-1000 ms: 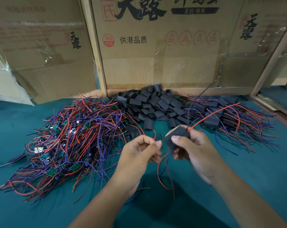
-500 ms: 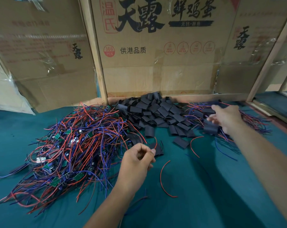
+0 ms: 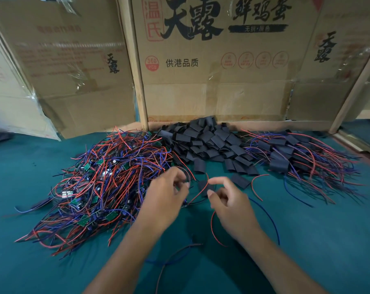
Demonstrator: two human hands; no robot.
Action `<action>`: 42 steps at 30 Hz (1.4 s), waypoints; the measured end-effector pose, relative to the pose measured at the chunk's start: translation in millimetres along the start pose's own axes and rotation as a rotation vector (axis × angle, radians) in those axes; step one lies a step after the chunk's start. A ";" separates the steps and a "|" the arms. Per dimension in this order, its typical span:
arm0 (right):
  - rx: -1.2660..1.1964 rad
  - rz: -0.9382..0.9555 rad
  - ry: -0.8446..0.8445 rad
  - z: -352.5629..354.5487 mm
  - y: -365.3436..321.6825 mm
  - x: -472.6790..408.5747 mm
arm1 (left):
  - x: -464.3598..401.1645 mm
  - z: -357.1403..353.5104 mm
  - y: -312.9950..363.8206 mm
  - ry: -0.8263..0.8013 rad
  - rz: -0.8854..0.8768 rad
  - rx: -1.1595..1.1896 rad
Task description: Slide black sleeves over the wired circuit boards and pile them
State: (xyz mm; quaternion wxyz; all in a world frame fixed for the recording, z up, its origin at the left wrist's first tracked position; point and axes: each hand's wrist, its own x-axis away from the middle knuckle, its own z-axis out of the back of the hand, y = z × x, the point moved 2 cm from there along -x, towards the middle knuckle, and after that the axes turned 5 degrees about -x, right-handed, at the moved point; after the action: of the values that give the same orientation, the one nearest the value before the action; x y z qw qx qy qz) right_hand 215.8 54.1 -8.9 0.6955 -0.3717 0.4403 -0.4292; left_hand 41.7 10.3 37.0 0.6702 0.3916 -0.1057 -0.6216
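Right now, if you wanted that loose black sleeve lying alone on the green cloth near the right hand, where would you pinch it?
Probably across its short width, coming from above and the near side. The loose black sleeve lies flat and apart from the sleeve pile, its near edge facing the right hand, so thumb and forefinger could likely lift one edge.

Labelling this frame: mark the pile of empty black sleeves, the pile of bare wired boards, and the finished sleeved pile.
empty black sleeves [image 3: 207, 143], head view, middle of the heap
bare wired boards [image 3: 107, 183], head view, centre of the tangle
finished sleeved pile [image 3: 290, 153], head view, a sleeve mid-pile
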 end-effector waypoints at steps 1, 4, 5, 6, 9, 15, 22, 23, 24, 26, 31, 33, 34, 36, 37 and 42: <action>0.034 0.043 -0.012 1.4 3.2 3.7 | -6.0 11.9 -2.8 0.010 -0.013 -0.087; 0.064 0.098 -0.027 4.9 10.0 5.0 | -36.4 54.5 -14.5 0.121 -0.045 -0.381; 0.066 0.105 -0.030 5.3 12.1 3.6 | -50.2 68.5 -20.1 0.161 -0.040 -0.466; 0.071 0.111 -0.037 5.0 13.6 2.2 | -65.2 81.2 -27.1 0.181 -0.017 -0.539; 0.105 0.136 -0.063 3.1 14.8 1.3 | -106.0 104.1 -56.3 0.057 0.128 -0.705; 0.063 0.139 -0.088 4.4 15.1 0.4 | -134.0 100.5 -78.5 -0.084 0.167 -0.918; 0.064 0.135 -0.087 3.0 15.0 -0.3 | -193.0 77.5 -34.1 -0.186 -0.170 -0.960; 0.072 0.141 -0.079 3.7 14.9 -0.1 | -198.0 71.5 -35.7 -0.262 -0.208 -1.009; 0.080 0.145 -0.072 4.1 15.0 0.3 | -202.4 66.3 -39.0 -0.329 -0.225 -1.058; 0.089 0.155 -0.062 4.5 14.6 0.2 | -208.3 56.8 -47.5 -0.437 -0.242 -1.178; 0.074 0.152 -0.035 4.9 13.9 -1.2 | -214.3 56.4 -46.6 -0.436 -0.266 -1.350; 0.064 0.151 -0.037 4.3 13.5 -0.7 | -216.8 69.2 -34.6 -0.364 -0.268 -1.300; 0.062 0.153 -0.039 4.2 13.7 -0.4 | -217.2 79.6 -25.8 -0.309 -0.261 -1.248; 0.048 0.150 -0.045 4.4 13.8 -0.2 | -214.8 103.7 -5.6 -0.159 -0.247 -1.125; 0.039 0.145 -0.048 4.4 13.6 -0.5 | -211.9 116.1 4.4 -0.073 -0.244 -1.052; 0.023 0.129 -0.043 5.0 13.0 -0.9 | -172.1 158.9 41.6 0.225 -0.265 -0.422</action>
State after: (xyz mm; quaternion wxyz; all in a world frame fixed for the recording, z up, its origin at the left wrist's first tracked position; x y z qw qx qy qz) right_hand 223.7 60.3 -18.6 0.7352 -0.3436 0.4436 -0.3803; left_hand -62.3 102.1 230.3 0.6574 0.3203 0.1531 -0.6647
